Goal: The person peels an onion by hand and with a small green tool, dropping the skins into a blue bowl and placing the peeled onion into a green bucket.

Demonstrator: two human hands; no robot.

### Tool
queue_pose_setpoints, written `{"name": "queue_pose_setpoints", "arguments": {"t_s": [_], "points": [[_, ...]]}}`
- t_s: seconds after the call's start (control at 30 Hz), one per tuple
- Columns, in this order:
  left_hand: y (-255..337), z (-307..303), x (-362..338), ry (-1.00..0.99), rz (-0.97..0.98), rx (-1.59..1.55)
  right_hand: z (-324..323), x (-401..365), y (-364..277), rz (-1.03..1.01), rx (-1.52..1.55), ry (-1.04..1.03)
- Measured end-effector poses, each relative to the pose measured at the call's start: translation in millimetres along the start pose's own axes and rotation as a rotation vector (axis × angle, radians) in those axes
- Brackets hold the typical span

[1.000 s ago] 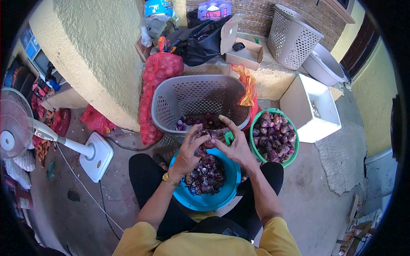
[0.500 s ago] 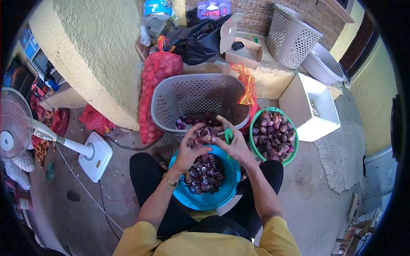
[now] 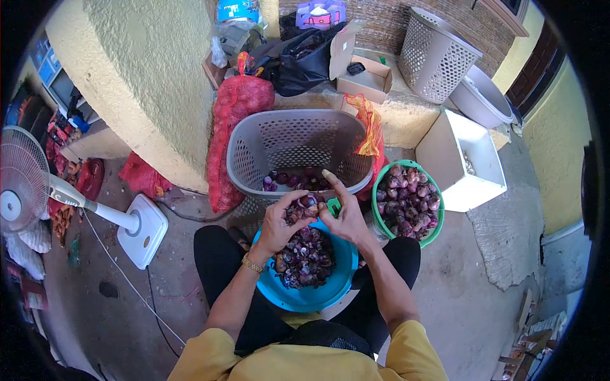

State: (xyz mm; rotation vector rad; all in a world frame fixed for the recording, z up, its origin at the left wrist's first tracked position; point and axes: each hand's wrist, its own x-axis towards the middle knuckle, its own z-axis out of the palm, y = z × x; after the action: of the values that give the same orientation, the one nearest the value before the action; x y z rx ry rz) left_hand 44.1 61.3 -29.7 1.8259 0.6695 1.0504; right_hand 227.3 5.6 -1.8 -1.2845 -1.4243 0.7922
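Observation:
My left hand (image 3: 277,230) holds a red onion (image 3: 307,204) with loose papery skin, its fingers curled round it. Beside it, my right hand (image 3: 351,223) grips a small green tool (image 3: 333,206); its blade, if any, is hidden. The right thumb reaches to the onion and the index finger, pale at the tip, points up. Below both hands, a blue basin (image 3: 348,270) between my knees holds onion skins and onions (image 3: 305,257). Just beyond, a grey perforated basket (image 3: 238,152) contains several shiny purple onions (image 3: 292,180).
To the right stands a green basket (image 3: 434,230) full of unpeeled onions, with a white box (image 3: 438,171) behind it. Red mesh sacks (image 3: 225,146) lean left of the grey basket. A standing fan (image 3: 130,222) is at left, its cord (image 3: 136,286) crossing the floor.
The onion has been turned in my left hand, and its fingers have closed further round it. My right hand has tilted slightly, and the green tool now shows less of its length.

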Motion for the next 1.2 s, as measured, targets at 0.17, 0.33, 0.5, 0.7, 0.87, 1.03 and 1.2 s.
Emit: {"name": "queue_pose_setpoints", "arguments": {"t_s": [0.17, 0.33, 0.5, 0.7, 0.87, 1.03, 1.2], "points": [[4, -1, 2, -0.024, 0.002, 0.021, -1, -1, 11, -0.046, -0.013, -0.027], [-2, 2, 2, -0.019, -0.005, 0.016, 0, 0, 27, -0.13, -0.101, -0.029], [-10, 3, -1, -0.014, -0.089, -0.069, -2, 0, 21, 0.026, -0.11, -0.117], [-20, 0, -4, -0.076, -0.162, -0.164, -1, -2, 26, 0.002, -0.103, -0.138], [-24, -2, -9, -0.105, -0.225, -0.292, -1, -4, 36, -0.011, -0.091, -0.085], [-28, -5, -13, -0.169, -0.339, -0.712, -6, -5, 33, 0.054, 0.084, 0.017], [-19, -18, -11, -0.184, -0.496, -1.036, -20, -7, 8, 0.333, 0.237, -0.1]]}}
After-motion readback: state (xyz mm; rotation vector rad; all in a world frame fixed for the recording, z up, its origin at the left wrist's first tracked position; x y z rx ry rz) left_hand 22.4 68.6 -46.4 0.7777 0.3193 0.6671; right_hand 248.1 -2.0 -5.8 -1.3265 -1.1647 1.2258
